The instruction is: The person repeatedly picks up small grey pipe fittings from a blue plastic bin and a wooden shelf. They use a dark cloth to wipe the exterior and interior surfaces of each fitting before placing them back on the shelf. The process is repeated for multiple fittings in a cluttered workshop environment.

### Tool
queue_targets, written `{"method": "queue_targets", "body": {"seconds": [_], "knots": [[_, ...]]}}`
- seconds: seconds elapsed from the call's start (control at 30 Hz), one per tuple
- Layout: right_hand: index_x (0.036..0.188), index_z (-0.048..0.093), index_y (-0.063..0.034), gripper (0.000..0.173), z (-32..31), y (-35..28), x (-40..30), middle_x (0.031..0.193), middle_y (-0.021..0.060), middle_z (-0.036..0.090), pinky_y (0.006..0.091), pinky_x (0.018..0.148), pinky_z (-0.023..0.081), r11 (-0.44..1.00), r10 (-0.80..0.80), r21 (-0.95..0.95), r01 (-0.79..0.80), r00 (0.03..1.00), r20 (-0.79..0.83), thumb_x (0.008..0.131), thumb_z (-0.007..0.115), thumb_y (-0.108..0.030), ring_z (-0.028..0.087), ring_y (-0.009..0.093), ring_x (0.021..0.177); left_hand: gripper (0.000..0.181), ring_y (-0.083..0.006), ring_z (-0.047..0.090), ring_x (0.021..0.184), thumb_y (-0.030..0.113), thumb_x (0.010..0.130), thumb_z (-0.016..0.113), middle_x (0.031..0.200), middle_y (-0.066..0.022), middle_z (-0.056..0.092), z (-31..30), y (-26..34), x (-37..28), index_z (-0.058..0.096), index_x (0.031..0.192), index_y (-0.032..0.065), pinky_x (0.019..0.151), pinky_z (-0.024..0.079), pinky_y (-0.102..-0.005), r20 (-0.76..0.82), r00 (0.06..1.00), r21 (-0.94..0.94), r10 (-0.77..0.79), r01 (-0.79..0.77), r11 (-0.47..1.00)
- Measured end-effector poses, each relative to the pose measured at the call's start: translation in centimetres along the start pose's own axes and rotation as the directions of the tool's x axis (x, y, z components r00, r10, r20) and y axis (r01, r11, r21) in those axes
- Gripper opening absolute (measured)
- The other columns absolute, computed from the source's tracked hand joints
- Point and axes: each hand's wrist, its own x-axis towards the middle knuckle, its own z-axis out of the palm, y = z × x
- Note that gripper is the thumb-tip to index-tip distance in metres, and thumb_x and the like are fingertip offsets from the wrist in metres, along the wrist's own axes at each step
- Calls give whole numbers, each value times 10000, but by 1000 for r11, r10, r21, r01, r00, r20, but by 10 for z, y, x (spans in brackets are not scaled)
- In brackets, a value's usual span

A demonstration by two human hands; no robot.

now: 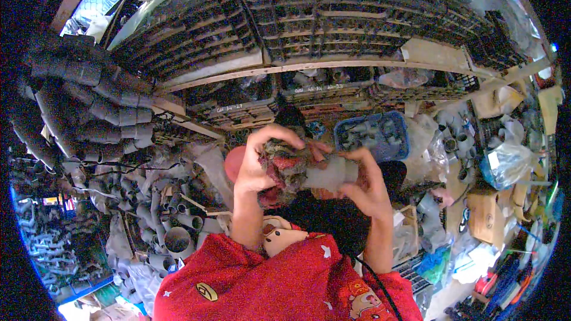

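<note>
In front of my chest, my left hand (252, 165) grips a crumpled, dirty red-and-brown cloth rag (287, 167). Bunched up, the rag touches the left end of a grey plastic pipe fitting (332, 173). My right hand (372, 187) holds this fitting by its wider right end, thumb below and fingers above. The fitting lies roughly level between both hands. Whether any cloth reaches inside it cannot be seen.
Beyond my right hand stands a blue plastic basket (370, 118) of grey fittings. Grey pipe fittings (178, 238) are heaped at left, below stacked pipe elbows (129, 116). Slatted crates (330, 31) line the back. A cardboard box (484, 218) and plastic bags (508, 167) lie at right.
</note>
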Motion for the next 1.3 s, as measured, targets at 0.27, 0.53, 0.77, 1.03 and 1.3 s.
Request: {"method": "queue_targets", "body": {"seconds": [0.27, 0.53, 0.77, 1.03, 1.3], "knots": [[1038, 449, -28, 628, -45, 19, -20, 1067, 90, 509, 327, 922, 366, 898, -255, -411, 158, 947, -194, 558, 832, -158, 487, 207, 1054, 620, -174, 483, 1093, -25, 550, 588, 1149, -83, 529, 39, -17, 21, 486, 1161, 3, 951, 360, -299, -57, 998, 302, -35, 50, 952], [1343, 301, -42, 759, -226, 63, -38, 1248, 119, 429, 326, 860, 411, 917, -222, -390, -81, 710, -668, 740, 681, -305, 484, 212, 1034, 630, -201, 520, 1043, 169, 566, 708, 1097, -105, 553, 53, -35, 31, 508, 1131, -25, 934, 368, -320, 81, 982, 268, -172, 145, 953], [1284, 370, 6, 789, -379, 58, 43, 1061, 138, 559, 311, 817, 422, 880, -205, -356, -315, 424, -882, 735, 669, -475, 542, 221, 940, 662, -199, 484, 1080, 153, 556, 693, 1140, -109, 508, 52, -53, 38, 476, 1151, -41, 955, 342, -322, -87, 971, -30, -222, 220, 975], [1223, 445, 51, 779, -510, 80, 117, 1134, 260, 537, 416, 899, 401, 355, -697, -741, -570, 367, -617, 755, 582, -557, 525, 380, 1041, 630, -187, 492, 1062, 42, 574, 655, 1130, -95, 508, 55, -68, 56, 463, 1171, -24, 938, 358, -309, -157, 957, -64, -244, 236, 970], [1276, 390, 29, 799, -547, 80, 163, 1148, 259, 526, 447, 847, 431, 89, -443, -725, -682, 625, -643, 777, 522, -580, 533, 403, 997, 638, -182, 483, 1086, 28, 598, 661, 1157, -98, 511, 36, -69, 67, 443, 1196, -17, 944, 353, -311, -215, 944, -21, -251, 252, 967]]}}
